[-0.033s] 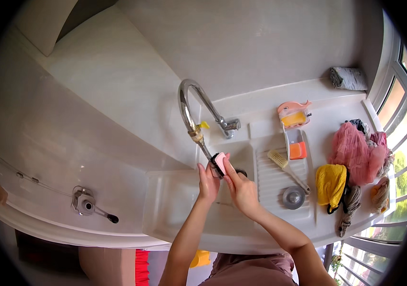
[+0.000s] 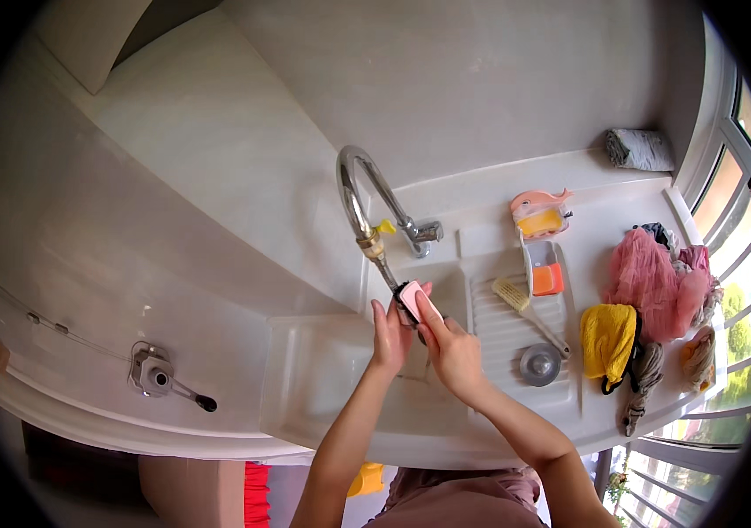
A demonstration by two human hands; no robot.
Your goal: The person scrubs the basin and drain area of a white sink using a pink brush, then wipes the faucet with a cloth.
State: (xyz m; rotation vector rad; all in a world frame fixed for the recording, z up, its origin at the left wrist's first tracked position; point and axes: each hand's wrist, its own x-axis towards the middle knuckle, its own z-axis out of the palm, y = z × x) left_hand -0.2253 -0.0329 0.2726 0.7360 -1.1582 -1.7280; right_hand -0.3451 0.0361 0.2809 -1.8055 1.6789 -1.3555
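Note:
My right hand (image 2: 456, 361) grips a small pink scrub brush (image 2: 419, 301) with dark bristles, its fingers laid along the pink back. The bristle side faces my left hand (image 2: 389, 339), which is held open, thumb apart and fingers stretched behind the brush. Whether the bristles press on the left fingers is partly hidden. Just above both hands ends the chrome faucet (image 2: 353, 202), its nozzle close to the brush. Both hands are over the basin of the white sink (image 2: 296, 370).
Right of the basin, a long-handled brush (image 2: 531, 317) and a grey round lid-like stopper (image 2: 540, 364) lie on the ribbed drainboard. Behind them stand a pink whale-shaped soap holder (image 2: 540, 214) and a dish with orange soap (image 2: 547, 280). Yellow cloth (image 2: 609, 343) and pink clothes (image 2: 644, 282) lie farther right.
The brush has turned so that more of its pink back shows. Both hands have shifted slightly to the right, and the faucet end also appears a little farther right.

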